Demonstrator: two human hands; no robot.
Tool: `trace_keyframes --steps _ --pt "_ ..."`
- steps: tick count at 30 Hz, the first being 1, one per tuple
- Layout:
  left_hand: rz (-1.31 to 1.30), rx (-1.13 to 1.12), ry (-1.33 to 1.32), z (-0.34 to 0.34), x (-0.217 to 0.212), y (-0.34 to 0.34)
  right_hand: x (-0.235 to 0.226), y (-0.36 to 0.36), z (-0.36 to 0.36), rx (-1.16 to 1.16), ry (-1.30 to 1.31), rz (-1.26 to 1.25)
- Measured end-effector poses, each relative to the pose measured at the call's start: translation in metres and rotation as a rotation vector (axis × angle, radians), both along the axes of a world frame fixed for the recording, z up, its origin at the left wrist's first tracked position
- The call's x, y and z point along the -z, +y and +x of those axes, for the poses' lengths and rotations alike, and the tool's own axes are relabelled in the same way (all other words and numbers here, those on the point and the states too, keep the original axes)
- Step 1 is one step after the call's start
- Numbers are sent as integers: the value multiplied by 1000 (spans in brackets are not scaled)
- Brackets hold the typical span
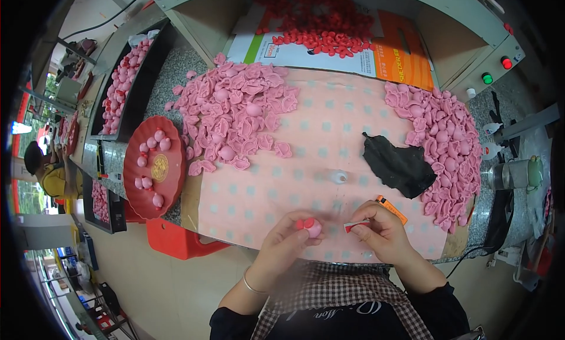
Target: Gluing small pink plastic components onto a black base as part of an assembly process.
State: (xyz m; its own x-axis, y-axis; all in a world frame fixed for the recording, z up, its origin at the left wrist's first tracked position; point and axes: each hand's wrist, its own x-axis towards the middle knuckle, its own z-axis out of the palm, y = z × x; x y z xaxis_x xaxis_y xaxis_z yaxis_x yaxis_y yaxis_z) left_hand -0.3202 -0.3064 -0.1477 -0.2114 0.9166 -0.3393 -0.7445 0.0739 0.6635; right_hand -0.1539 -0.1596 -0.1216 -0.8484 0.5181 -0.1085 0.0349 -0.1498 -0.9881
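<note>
My left hand (285, 241) is closed round a pink ball-shaped piece (313, 229) that has a small red bow-like part (305, 223) on it. Pinched between the thumb and fingers of my right hand (379, 231) is a small flat strip (356, 225), whitish with red along it; its exact kind is unclear. Behind that hand shows a flat orange item (392, 210) with dark markings, partly hidden by the fingers. Both hands hover over the near edge of a pink checked cloth (318, 128), slightly apart from each other.
Pink shell-like pieces lie heaped left (235, 99) and right (444, 140). A black cloth (397, 165) and small whitish round thing (338, 176) rest mid-table. Red parts (329, 37) fill the box behind. At left are a red scalloped plate (132, 175) and black tray (147, 57).
</note>
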Motion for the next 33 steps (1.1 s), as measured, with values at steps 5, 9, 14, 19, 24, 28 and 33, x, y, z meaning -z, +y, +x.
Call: trace_keyframes --steps 5,9,14,19,24,28,33 --pt "67 17 -138 0 -9 3 -4 -2 -10 -17 -8 112" --pt "36 78 -15 0 -14 8 -15 0 -17 3 -70 340" --pt "62 125 240 1 -13 10 -6 -3 -24 19 4 655" --pt "58 178 569 9 -13 10 7 -7 -16 -3 -7 759" --pt "70 208 1147 10 -5 15 12 -14 -9 12 -2 725" --pt "61 136 1586 13 12 18 28 -13 -3 10 -36 686" --pt "71 106 1623 13 34 22 44 -5 6 27 -151 649"
